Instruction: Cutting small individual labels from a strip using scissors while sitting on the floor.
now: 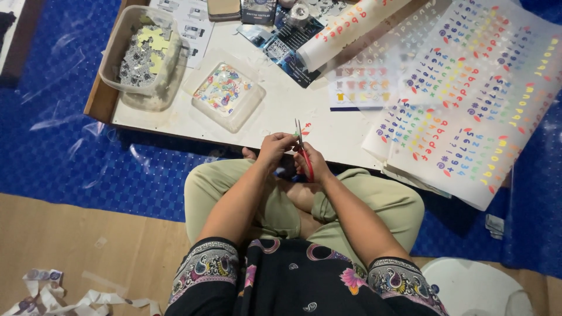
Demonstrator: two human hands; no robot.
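1. Scissors (pixel 302 153) with red handles sit in the right hand (pixel 313 164), blades pointing up and away from the body, just over the near edge of the worktop (pixel 281 111).
2. Left hand (pixel 275 149) is closed in a pinch beside the blades, holding a small scrap there; the scrap is too small to tell what it is.
3. Both hands are narrow and touching, raised above the crossed legs of the person sitting on the floor.
4. Judging by the pose, the step in hand is a fine cut on a small piece. The next move seems to call for a steady pinch near the blades and a slow turn of the piece, with fingertips kept out of the closing edge.
5. Counted on the worktop: two clear plastic containers. The deeper tub (pixel 140 52) at the far left holds grey and pale yellow cut-outs; the shallow tray (pixel 225 90) just beside it holds small multicoloured pieces.
6. One large transfer sheet (pixel 468 105) of rainbow-coloured characters lies to the right, overhanging the worktop edge, well apart from the hands; one partly rolled sheet (pixel 345 32) lies above it.
7. One small red cut piece (pixel 307 125) lies on the worktop just beyond the scissor tips.
8. A blue mat (pixel 88 152) covers the floor under the worktop, and curled paper offcuts (pixel 52 295) lie at the lower left.
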